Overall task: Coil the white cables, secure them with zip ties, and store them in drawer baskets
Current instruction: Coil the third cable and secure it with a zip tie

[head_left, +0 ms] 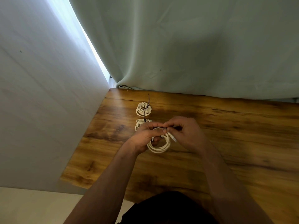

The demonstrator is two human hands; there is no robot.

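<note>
Over a wooden table (226,151), a person's left hand (144,135) grips a white cable coil (159,147), fingers curled through its loop, while the right hand (188,135) pinches a black zip tie (169,127) at the coil's top. Two tied coils (143,109) lie just beyond the hands.

The person wears a black garment (169,207), with both forearms (113,175) bare.

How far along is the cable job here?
Done: the far coil and near coil lie zip-tied on the table. In hand: the left hand holds a third coil while the right hand pinches a black zip tie. Left: cinching it, storing all three coils.
</note>
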